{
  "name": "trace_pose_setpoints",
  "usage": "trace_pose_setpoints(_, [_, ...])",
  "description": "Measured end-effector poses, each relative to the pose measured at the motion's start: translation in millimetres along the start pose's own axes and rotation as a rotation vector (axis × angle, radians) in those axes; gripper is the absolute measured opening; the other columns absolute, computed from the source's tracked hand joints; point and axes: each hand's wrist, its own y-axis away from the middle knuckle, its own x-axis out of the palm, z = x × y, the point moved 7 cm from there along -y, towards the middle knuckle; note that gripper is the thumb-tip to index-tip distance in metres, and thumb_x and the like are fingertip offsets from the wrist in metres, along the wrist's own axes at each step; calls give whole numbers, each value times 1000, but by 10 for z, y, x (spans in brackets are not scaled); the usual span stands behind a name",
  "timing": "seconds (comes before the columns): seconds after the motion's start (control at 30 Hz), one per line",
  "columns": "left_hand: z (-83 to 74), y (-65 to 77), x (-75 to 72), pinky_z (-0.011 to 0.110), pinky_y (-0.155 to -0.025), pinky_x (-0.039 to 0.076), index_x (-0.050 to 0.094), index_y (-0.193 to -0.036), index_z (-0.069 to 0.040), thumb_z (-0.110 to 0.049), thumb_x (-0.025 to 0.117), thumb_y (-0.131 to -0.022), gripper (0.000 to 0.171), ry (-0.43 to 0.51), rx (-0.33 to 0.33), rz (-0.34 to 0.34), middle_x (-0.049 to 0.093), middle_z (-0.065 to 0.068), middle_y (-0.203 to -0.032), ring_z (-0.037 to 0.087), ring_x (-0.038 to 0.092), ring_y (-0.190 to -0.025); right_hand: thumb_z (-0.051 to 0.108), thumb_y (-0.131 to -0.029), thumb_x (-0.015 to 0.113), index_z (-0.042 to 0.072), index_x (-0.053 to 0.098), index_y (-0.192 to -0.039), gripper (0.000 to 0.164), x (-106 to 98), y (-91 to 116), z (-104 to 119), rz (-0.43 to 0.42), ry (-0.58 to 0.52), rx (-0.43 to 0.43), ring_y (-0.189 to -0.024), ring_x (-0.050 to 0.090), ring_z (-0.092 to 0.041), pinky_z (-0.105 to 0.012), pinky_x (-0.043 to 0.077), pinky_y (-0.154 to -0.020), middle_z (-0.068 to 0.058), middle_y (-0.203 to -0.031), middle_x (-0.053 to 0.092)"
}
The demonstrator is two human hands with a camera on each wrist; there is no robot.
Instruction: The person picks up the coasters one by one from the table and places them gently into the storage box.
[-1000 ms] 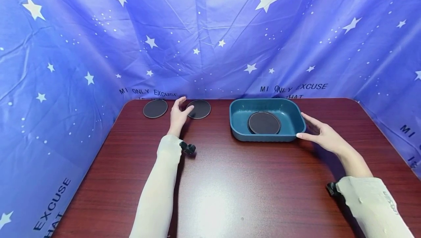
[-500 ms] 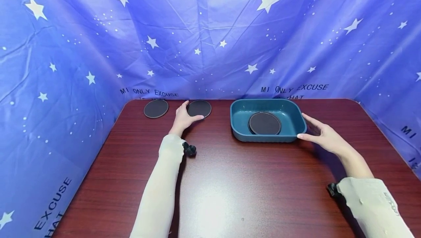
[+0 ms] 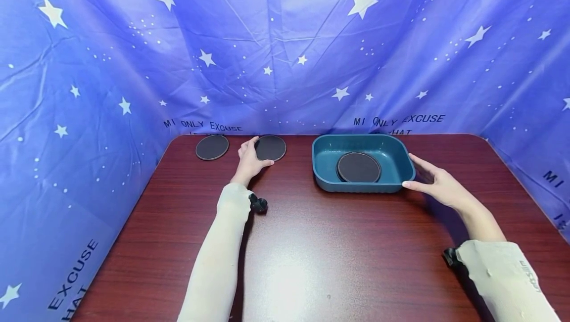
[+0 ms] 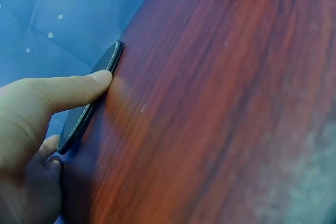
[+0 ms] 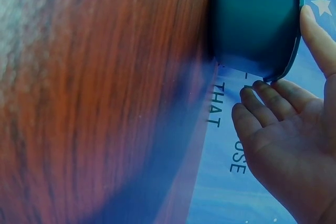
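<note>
My left hand point(image 3: 249, 163) spans a round black coaster point(image 3: 271, 148) with a stitched rim near the table's back edge. In the left wrist view the thumb presses the rim of this coaster point(image 4: 97, 85), with the other fingers at its opposite side. My right hand point(image 3: 441, 186) touches the right end of a teal rectangular basin point(image 3: 362, 187), thumb at the front corner and fingers farther back. From the right wrist, the fingers of the right hand point(image 5: 283, 129) look extended against the basin point(image 5: 254, 24). Inside the basin lie black coasters point(image 3: 358, 167), apparently stacked.
Another black coaster point(image 3: 212, 147) lies flat at the table's back left, beside the left hand. The dark red wooden table point(image 3: 338, 243) meets a blue star-patterned cloth point(image 3: 285, 40) along its back and sides.
My left hand has shifted right onto the coaster, its thumb dropping to the near edge and its fingers closing on the rim. The right hand and basin stay in place.
</note>
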Motion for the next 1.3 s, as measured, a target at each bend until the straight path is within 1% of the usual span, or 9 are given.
trace_pose_setpoints(0.3, [41,35,-116,43,-122,32,27,-154,-7,-5,83,-78,94,119,-43,-76,23,22,-155,35,32,-145,22,-95,68,11,16,-160,84,0,2,1,1,1,6,-143,25,-53,10,28,-90,-28,-161,23])
trace_pose_setpoints(0.43, [80,48,-156,44,-123,31,30,-153,-5,-2,82,-79,90,153,-64,-100,30,24,-154,36,35,-144,23,-95,69,11,16,-160,85,-4,5,4,2,0,12,-143,25,-53,10,28,-89,-28,-161,23])
trace_pose_setpoints(0.5, [102,57,-167,44,-120,34,32,-152,-6,0,80,-80,87,184,-83,-108,35,24,-152,36,41,-140,23,-95,69,10,16,-160,85,-4,6,7,2,0,12,-143,26,-53,10,29,-89,-29,-161,23])
trace_pose_setpoints(0.63, [131,96,-195,42,-106,47,32,-152,-7,4,75,-83,82,300,-135,-126,47,23,-145,37,56,-122,23,-95,69,10,16,-160,85,-6,6,1,2,6,9,-143,26,-53,10,28,-89,-29,-161,23])
trace_pose_setpoints(0.73, [145,132,-222,33,-90,54,32,-152,-7,8,73,-82,82,400,-173,-150,52,22,-141,32,61,-107,23,-95,69,10,17,-160,85,-8,7,-1,0,9,1,-143,26,-54,10,28,-89,-29,-161,24])
trace_pose_setpoints(0.83, [156,156,-230,21,-77,58,31,-152,-6,14,70,-82,83,515,-193,-160,50,22,-141,21,64,-92,22,-95,69,9,17,-160,84,-7,7,0,-1,5,-10,-142,26,-54,10,29,-89,-30,-160,24])
trace_pose_setpoints(0.93, [161,173,-215,14,-67,59,27,-153,-4,20,65,-82,84,657,-207,-150,44,24,-143,11,62,-79,21,-95,69,8,18,-160,84,-6,4,3,-3,5,-18,-142,26,-54,10,29,-90,-31,-159,25])
trace_pose_setpoints(1.07, [154,194,-200,12,-62,58,24,-154,-5,24,60,-83,84,774,-217,-139,40,25,-146,5,57,-71,22,-95,69,9,17,-160,84,-8,8,3,0,9,-12,-142,26,-54,10,28,-89,-31,-160,24])
trace_pose_setpoints(1.3, [143,209,-201,15,-63,59,24,-155,-7,24,58,-84,84,838,-216,-127,38,24,-148,5,58,-70,26,-95,69,10,15,-160,86,-15,9,-11,9,30,20,-144,26,-53,11,27,-87,-29,-161,23])
